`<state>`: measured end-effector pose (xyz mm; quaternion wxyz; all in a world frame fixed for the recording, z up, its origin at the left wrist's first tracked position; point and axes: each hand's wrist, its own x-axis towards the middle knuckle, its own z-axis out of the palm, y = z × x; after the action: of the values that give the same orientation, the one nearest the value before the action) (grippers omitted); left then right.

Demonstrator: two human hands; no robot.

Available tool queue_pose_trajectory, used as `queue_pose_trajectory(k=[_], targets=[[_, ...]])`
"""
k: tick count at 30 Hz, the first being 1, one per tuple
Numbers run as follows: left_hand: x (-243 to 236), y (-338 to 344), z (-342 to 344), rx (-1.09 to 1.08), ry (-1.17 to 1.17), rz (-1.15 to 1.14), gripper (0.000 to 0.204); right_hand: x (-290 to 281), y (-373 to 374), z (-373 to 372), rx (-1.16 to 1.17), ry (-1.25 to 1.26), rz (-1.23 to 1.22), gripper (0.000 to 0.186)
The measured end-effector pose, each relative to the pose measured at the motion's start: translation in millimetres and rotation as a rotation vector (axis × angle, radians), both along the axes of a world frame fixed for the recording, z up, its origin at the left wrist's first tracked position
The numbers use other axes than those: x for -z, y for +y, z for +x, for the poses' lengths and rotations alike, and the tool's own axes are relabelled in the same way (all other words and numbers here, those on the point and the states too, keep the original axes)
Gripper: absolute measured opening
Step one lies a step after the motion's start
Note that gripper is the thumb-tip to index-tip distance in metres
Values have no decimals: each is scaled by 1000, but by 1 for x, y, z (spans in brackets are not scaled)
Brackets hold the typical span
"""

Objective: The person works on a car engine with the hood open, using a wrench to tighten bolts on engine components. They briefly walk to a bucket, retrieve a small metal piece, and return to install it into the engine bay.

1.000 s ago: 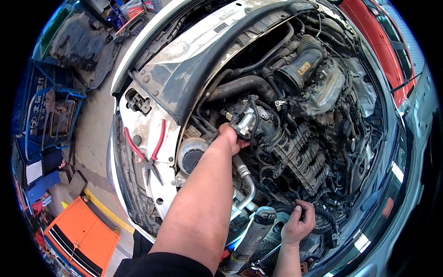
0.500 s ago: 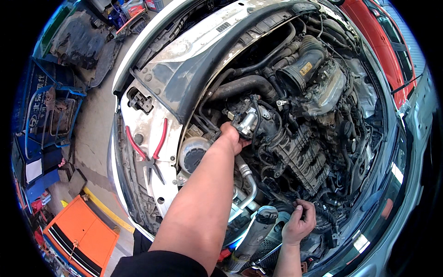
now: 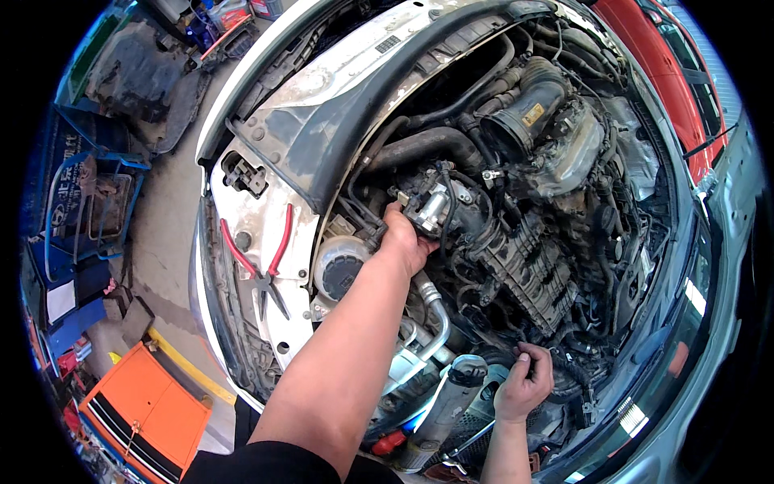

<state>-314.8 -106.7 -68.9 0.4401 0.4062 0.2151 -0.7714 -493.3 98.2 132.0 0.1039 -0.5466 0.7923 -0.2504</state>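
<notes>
The left forearm has swung a little leftward at the elbow, while its hand (image 3: pixel 409 246) stays at the silvery, knobbly metal housing (image 3: pixel 433 211) in the engine bay. Its fingers curl around the housing's near side, tips hidden; how firmly they grip, I cannot tell. The right hand (image 3: pixel 522 390) is a loose fist, contents unclear. Beyond lie a ribbed, dusty black plastic block (image 3: pixel 528 278) and red-handled pliers (image 3: pixel 280 242) on smooth white metal (image 3: pixel 258 211).
</notes>
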Motion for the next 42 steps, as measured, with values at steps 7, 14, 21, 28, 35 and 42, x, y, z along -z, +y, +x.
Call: queue_pose_trajectory(k=[7, 14, 21, 28, 35, 42], targets=[[-19, -5, 3, 36, -23, 23, 64, 3, 2, -4, -10, 38, 16, 16], [-21, -5, -2, 18, -66, 38, 65, 5, 0, -1, -20, 34, 4, 17], [-15, -6, -3, 21, -64, 44, 73, 5, 0, 3, 11, 11, 9, 16], [-21, -9, -1, 28, -76, 73, 76, 7, 1, -1, -14, 31, 9, 16], [-19, -6, 1, 11, -33, 41, 74, 4, 2, -5, -34, 15, 56, 17], [-17, -6, 1, 83, -11, 26, 85, 7, 3, -5, -37, 117, 47, 15]])
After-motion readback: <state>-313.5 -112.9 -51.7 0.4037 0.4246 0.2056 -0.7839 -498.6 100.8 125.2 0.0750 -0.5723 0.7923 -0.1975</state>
